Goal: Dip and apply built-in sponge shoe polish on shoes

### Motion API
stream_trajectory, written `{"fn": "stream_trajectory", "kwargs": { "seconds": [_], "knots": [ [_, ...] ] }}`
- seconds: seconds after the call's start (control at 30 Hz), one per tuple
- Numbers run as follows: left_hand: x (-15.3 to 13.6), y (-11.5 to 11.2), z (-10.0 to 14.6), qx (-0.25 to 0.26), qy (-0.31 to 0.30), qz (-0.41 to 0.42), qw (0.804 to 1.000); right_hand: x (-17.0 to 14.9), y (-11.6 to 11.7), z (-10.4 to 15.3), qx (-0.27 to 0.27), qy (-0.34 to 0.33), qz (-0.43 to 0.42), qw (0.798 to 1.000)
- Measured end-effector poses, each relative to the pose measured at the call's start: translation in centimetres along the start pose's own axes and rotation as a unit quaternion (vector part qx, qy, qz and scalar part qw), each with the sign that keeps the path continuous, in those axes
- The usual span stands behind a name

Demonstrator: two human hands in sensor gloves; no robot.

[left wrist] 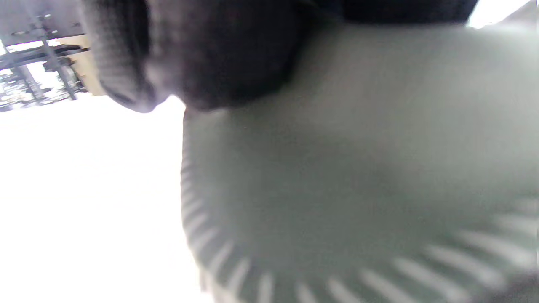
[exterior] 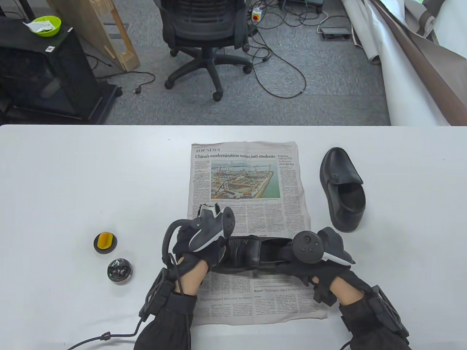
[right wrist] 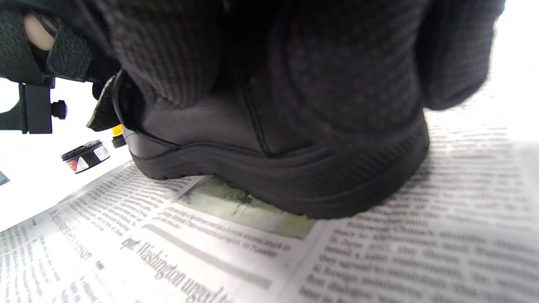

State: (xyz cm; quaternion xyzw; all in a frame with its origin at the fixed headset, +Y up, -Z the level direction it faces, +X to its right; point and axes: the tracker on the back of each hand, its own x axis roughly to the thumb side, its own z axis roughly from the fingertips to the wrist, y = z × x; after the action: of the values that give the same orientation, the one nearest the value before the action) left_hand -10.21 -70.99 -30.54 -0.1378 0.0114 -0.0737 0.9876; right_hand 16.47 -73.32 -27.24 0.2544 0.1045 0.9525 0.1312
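Observation:
A black shoe (exterior: 251,255) lies on a spread newspaper (exterior: 248,186), toe to the left. My left hand (exterior: 199,251) grips its toe end and my right hand (exterior: 310,264) grips its heel. In the right wrist view my fingers (right wrist: 337,63) wrap the heel of the shoe (right wrist: 269,164), whose sole rests on the paper. The left wrist view is a blur of glove and paper. A second black shoe (exterior: 343,189) stands on the table right of the newspaper. The polish lid with its yellow sponge (exterior: 105,242) and the open polish tin (exterior: 119,270) sit left of my left hand.
The white table (exterior: 73,182) extends wide on both sides of the newspaper. Beyond its far edge are an office chair (exterior: 206,40), floor cables and a black cabinet (exterior: 43,69). The polish tin also shows in the right wrist view (right wrist: 85,157).

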Motion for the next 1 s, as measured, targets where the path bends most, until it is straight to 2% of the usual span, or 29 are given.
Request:
{"fn": "stream_trajectory", "kwargs": {
  "seconds": [0.1, 0.2, 0.27, 0.37, 0.43, 0.53, 0.6, 0.7, 0.77, 1.0],
  "knots": [
    [-1.3, 0.1, -0.2, -0.01, 0.025, 0.004, 1.0, 0.0, 0.0, 0.0, 0.001, -0.002, -0.001, 1.0],
    [-0.8, 1.2, 0.1, 0.04, 0.031, -0.036, 0.998, 0.0, 0.0, 0.0, -0.001, -0.003, 0.001, 1.0],
    [0.2, 2.0, 0.1, 0.039, -0.028, 0.014, 0.999, 0.0, 0.0, 0.0, -0.001, -0.005, 0.003, 1.0],
    [2.6, 2.8, -0.5, -0.012, -0.129, 0.116, 0.985, 0.0, 0.0, 0.0, -0.001, -0.008, 0.0, 1.0],
    [4.3, 3.1, -1.1, -0.034, -0.182, 0.13, 0.974, 0.0, 0.0, 0.0, -0.001, -0.01, -0.002, 1.0],
    [6.1, 3.1, -1.8, -0.061, -0.216, 0.153, 0.962, 0.0, 0.0, 0.0, 0.0, -0.012, -0.003, 1.0],
    [6.9, 2.7, -2.4, -0.076, -0.216, 0.127, 0.965, 0.0, 0.0, -0.1, 0.001, -0.013, -0.004, 1.0],
    [6.8, 2.3, -3.0, -0.072, -0.197, 0.095, 0.973, 0.0, 0.0, -0.1, 0.0, -0.013, -0.003, 1.0],
    [6.4, 2.0, -3.3, -0.084, -0.187, 0.102, 0.973, 0.0, 0.0, 0.0, -0.001, -0.012, -0.003, 1.0],
    [3.6, 1.3, -3.6, -0.098, -0.12, 0.042, 0.987, 0.0, 0.0, 0.0, -0.002, -0.008, 0.001, 1.0]
  ]
}}
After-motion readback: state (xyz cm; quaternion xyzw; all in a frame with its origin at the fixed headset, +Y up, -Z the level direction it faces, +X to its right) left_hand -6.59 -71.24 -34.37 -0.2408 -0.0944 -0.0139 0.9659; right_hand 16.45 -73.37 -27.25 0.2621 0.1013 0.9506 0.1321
